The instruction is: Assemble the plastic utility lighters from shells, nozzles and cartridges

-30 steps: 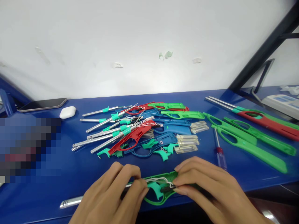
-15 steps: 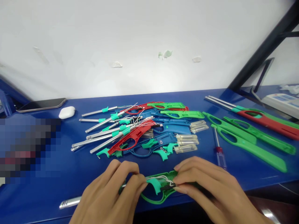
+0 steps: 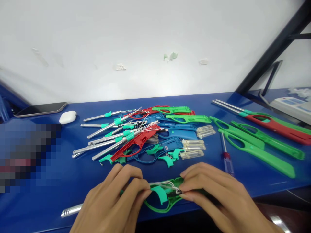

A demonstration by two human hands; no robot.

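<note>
At the near edge of the blue table, a metal tube pokes out leftward past the left hand, whose fingers are closed together at the left end of an open green shell; which inner part they pinch is hidden. The shell lies between both hands, long axis running left to right, with a teal trigger just beside the left fingertips. White wires lead right to a small black piece, clamped in the fingers of the right hand, clearly the nearer hand to it.

Beyond, left to right: one phone, one white case, at least six loose tubes, two red shells, three blue shells, two green shells, loose teal triggers too tangled to count, at least four clear tanks, one screwdriver, three green handle pieces, two lighters.
</note>
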